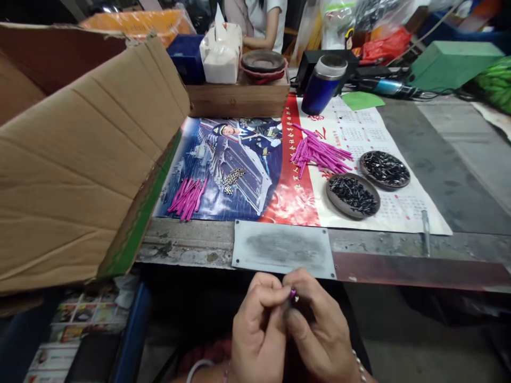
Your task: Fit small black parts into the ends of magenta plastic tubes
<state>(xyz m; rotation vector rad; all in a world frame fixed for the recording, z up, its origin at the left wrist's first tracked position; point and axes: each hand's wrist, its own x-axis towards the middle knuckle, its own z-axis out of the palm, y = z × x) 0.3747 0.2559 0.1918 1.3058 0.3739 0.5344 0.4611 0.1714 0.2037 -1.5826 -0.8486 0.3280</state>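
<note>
My left hand [257, 330] and my right hand [319, 330] meet below the table's near edge, fingers pinched together on a small pink tube [293, 293] with a tiny pale piece at its tip. Most of the tube is hidden by my fingers. On the poster [279, 197] covering the table lie a pile of pink tubes [317, 154], a smaller bunch of pink tubes [187, 197], a heap of small silver beads [232, 178], and two round dishes [353, 196] [385, 170] filled with small black parts.
A large open cardboard box flap [83, 159] fills the left. A blue cup [324, 85], a wooden box [237, 98] with a tissue pack and a bowl, and a green box [453, 64] stand at the back. Another person sits behind the table [263, 21]. A metal plate [283, 249] is on the table edge.
</note>
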